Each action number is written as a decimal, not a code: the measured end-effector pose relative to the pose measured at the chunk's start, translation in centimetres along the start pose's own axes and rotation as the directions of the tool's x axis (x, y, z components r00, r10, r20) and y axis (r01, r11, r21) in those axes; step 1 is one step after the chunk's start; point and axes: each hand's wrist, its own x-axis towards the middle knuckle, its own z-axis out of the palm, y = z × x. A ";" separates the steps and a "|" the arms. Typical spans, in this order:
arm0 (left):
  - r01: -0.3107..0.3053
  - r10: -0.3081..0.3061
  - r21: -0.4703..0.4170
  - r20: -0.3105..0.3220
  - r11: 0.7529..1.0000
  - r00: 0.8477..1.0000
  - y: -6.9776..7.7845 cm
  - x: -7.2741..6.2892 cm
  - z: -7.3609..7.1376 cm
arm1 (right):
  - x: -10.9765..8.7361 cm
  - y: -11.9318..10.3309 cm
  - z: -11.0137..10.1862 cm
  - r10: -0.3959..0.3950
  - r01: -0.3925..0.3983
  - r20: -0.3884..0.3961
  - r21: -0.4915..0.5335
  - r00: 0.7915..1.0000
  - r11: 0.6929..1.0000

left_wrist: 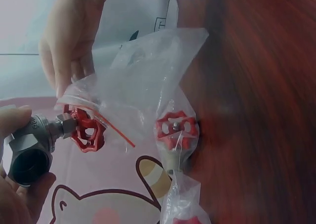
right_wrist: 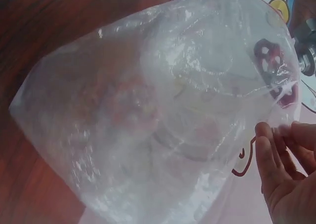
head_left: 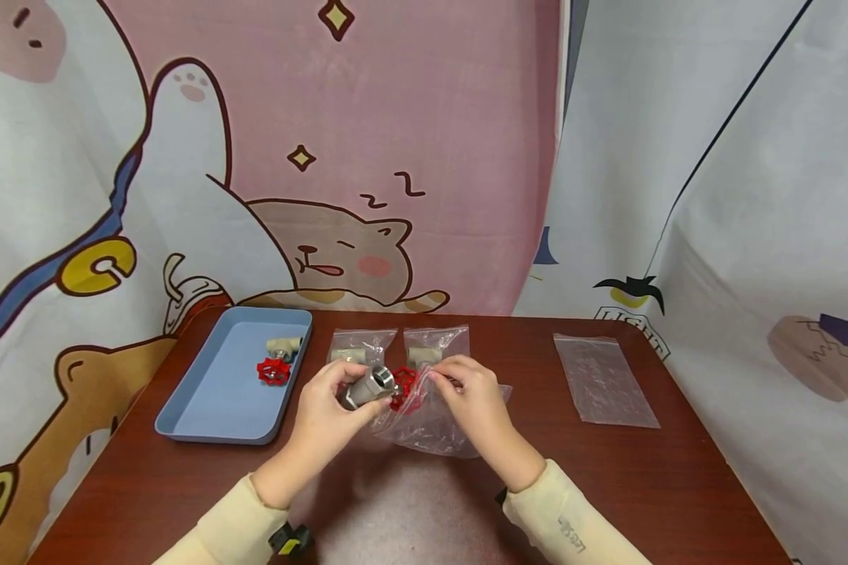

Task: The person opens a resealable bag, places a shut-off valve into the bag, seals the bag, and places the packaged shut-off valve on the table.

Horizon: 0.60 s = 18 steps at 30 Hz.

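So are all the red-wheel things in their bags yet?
Not yet. Two bagged valves behind look done. The left hand holds a metal valve at the mouth of an open bag that the right hand pinches. Still to do, it seems: one loose valve in the blue tray, plus a flat bag at right.

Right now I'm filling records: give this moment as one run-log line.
left hand: grips metal valve; right hand: pinches clear zip bag; its red handwheel: at bag mouth; blue tray: one beige valve
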 end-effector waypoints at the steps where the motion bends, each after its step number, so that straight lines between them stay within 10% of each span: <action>1: 0.000 0.000 0.002 -0.004 1.000 1.000 -0.1 0.0 0.0 | 0.0 0.1 0.0 0.007 -0.007 -0.002 -0.004 1.000 1.000; 7: 0.024 -0.024 -0.017 -0.014 1.000 1.000 -0.1 0.2 -0.3 | -0.1 0.3 -0.1 0.027 -0.028 -0.019 -0.080 0.999 0.996; 18: 0.296 -0.292 -0.072 0.065 0.952 0.954 0.3 0.6 -0.6 | 0.1 0.0 0.3 -0.057 0.057 -0.005 -0.077 0.998 0.995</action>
